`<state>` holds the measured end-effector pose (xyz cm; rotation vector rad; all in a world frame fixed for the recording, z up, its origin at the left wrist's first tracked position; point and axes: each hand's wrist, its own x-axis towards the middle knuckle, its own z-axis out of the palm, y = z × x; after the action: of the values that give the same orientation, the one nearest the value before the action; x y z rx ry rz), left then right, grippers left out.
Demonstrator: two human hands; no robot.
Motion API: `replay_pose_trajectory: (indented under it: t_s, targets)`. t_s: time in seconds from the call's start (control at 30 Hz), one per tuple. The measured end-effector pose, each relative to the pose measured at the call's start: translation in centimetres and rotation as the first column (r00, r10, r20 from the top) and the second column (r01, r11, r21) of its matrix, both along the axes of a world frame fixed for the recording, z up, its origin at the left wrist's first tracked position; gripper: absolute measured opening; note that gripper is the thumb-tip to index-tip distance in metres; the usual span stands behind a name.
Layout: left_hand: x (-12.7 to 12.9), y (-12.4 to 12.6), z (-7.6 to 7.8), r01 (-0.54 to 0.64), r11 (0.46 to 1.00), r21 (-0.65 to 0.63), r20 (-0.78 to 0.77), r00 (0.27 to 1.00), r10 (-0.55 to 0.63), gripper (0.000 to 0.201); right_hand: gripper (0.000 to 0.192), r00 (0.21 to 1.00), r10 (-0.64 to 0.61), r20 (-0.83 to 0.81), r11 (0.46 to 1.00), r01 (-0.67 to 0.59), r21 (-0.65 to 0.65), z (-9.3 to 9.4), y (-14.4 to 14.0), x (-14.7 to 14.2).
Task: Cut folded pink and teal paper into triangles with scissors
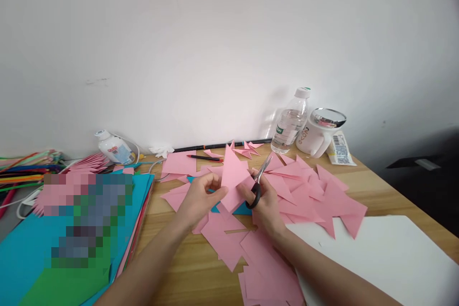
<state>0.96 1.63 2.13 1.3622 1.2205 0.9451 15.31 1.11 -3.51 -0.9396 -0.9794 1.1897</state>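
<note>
Many loose pink pieces (308, 196) crowd the table (175, 272), spread under and around the left hand (202, 198) and the right hand (268, 206); they overlap too much to count. The left hand pinches 1 folded piece of pink paper (233, 177), raised over the middle of the clutter. The right hand grips 1 pair of scissors (264, 169), blades pointing up and away, its fingers close against the same paper. 1 white board (376, 263) takes up the near right side, pink pieces overlapping its far edge. Toward the wall (215, 57) stand 1 clear water bottle (289, 123) and 1 white mug (311, 139), with 1 printed packet (340, 149) beside the mug. 1 black-and-red pen (204, 158) lies beyond the held paper. On the left, a blue stack (21, 253) bearing a green sheet (68, 287) fills the space — what tops it is pixelated. 1 white bottle (117, 149) leans behind it, near a fan of pink folds (88, 163).
</note>
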Motion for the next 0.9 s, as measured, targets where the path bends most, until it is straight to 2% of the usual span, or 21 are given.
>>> replay_pose_trajectory:
  t_s: [0.1, 0.23, 0.37, 0.43, 0.57, 0.63, 0.8, 0.9]
  targets:
    - [-1.0, 0.7, 0.1, 0.024, 0.998, 0.064, -0.085, 0.996, -0.019, 0.02, 0.036, 0.997, 0.058, 0.041, 0.998, -0.058, 0.014, 0.3, -0.1, 0.0]
    - [-1.0, 0.9, -0.2, -0.121, 0.983, 0.138, -0.077, 0.988, 0.132, 0.025, 0.033, 0.992, 0.098, 0.083, 0.995, -0.099, -0.003, 0.9, -0.4, -0.2]
    - [-0.3, 0.6, -0.8, -0.221, 0.966, 0.133, -0.005, 0.975, 0.224, 0.019, 0.035, 0.992, 0.096, 0.08, 0.995, -0.092, -0.049, 1.3, -0.5, -0.5]
    - [-0.3, 0.6, -1.0, -0.214, 0.971, 0.107, -0.002, 0.977, 0.215, 0.018, 0.038, 0.993, 0.1, 0.055, 0.993, -0.096, -0.074, 1.1, -0.3, -0.5]
    - [-0.7, 0.9, -1.1, -0.019, 0.999, -0.028, -0.07, 0.997, 0.017, 0.021, 0.034, 0.997, 0.059, 0.059, 0.996, -0.054, -0.075, 0.5, 0.0, -0.4]
    - [-0.7, 0.9, -1.0, 0.02, 0.998, -0.062, -0.087, 0.996, -0.026, 0.024, 0.032, 0.995, 0.047, 0.083, 0.998, -0.044, -0.044, 0.2, 0.0, -0.3]
    - [-0.5, 0.8, -0.8, -0.125, 0.992, 0.031, -0.095, 0.987, 0.127, 0.025, 0.034, 0.997, 0.05, 0.055, 0.998, -0.048, -0.05, -0.1, 0.1, -0.2]
    - [-0.5, 0.9, -0.9, -0.136, 0.99, 0.048, -0.037, 0.99, 0.138, 0.022, 0.039, 0.997, 0.074, 0.015, 0.995, -0.073, -0.073, -0.1, 0.1, -0.3]
